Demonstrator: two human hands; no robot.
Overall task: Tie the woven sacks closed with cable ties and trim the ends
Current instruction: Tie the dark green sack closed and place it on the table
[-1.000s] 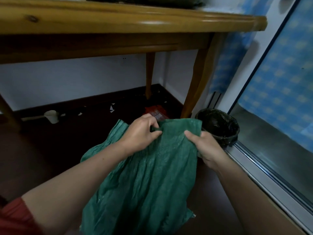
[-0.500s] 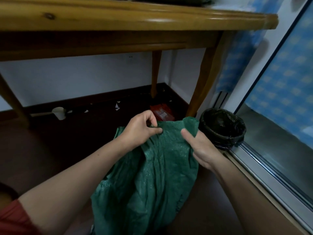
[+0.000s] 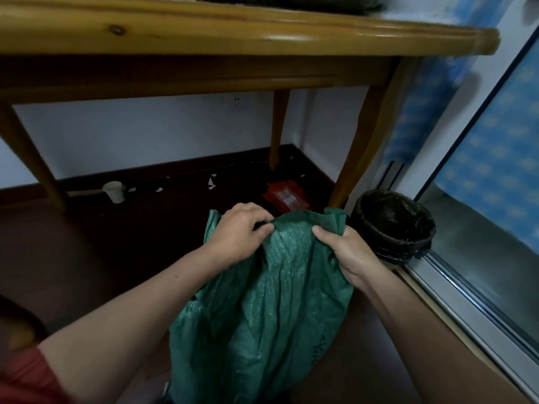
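Dark wooden floor (image 3: 87, 258) below a pine table (image 3: 233, 36): 1 green woven sack (image 3: 271, 301), upright, beside a black-lined bin (image 3: 393, 225). Left hand (image 3: 242, 228) and right hand (image 3: 341, 252) each pinch its mouth edge. Judged light, limp, crinkly, slightly slick; best gathered just under the rim.

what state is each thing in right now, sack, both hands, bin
green sack, mouth bunched together, not yet tied shut
left hand, pinches the sack's top edge
right hand, grips the sack's top edge
bin, upright, open, no lid
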